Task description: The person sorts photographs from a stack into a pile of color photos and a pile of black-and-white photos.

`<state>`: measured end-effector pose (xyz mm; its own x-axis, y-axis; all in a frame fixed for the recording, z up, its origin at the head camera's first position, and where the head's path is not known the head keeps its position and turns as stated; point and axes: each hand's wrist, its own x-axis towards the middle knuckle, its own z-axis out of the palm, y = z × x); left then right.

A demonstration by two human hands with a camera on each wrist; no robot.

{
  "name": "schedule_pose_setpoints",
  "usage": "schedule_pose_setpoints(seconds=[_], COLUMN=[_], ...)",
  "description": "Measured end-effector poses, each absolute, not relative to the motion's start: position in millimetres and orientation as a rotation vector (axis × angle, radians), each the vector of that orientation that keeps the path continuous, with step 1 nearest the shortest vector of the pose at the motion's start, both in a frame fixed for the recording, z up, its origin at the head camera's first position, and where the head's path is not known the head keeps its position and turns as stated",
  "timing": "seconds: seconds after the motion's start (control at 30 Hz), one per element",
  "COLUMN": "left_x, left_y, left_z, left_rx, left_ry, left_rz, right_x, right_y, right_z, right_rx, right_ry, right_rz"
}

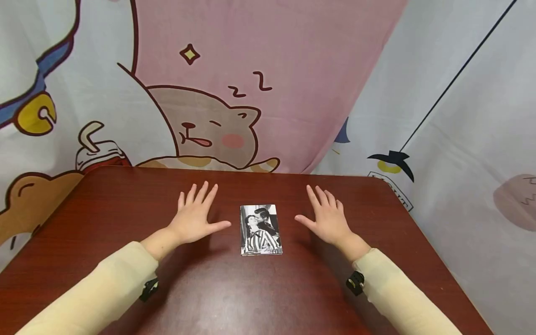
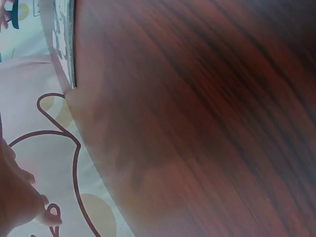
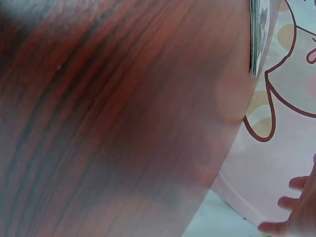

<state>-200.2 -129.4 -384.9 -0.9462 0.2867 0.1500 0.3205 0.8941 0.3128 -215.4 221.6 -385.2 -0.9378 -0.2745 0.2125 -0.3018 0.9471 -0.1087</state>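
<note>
A small stack of cards or photo prints [image 1: 260,230] lies flat on the brown wooden table, its top one a black-and-white picture of two people. Left of it, my left hand [image 1: 194,217] hovers with fingers spread and holds nothing. On the other side, my right hand [image 1: 328,218] is held the same way, fingers straight and apart from the stack. The layered edge of the stack [image 3: 254,39] shows in the right wrist view. In the left wrist view only part of the left hand [image 2: 17,197] appears at the lower left.
The dark red-brown table [image 1: 234,293] has its far edge against a hanging cloth [image 1: 310,70] printed with cartoon animals. Black bands [image 1: 356,283] with small devices sit at both wrists, below cream sleeves [image 1: 96,288].
</note>
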Motion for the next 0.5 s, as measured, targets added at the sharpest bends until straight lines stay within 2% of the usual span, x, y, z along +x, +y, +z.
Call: schedule_pose_setpoints(seconds=[0.2,0.5], left_x=[-202,-207], left_y=[-124,-116], left_z=[-379,-371], left_rx=[-0.437,-0.348], left_ry=[-2.934,-2.897], left_rz=[-0.749,-1.317], right_x=[-217,-221], right_y=[220,216], right_z=[-385,-378], right_rx=[0.402,0.146], right_ry=[-2.906,-2.934], right_rz=[0.378,1.136])
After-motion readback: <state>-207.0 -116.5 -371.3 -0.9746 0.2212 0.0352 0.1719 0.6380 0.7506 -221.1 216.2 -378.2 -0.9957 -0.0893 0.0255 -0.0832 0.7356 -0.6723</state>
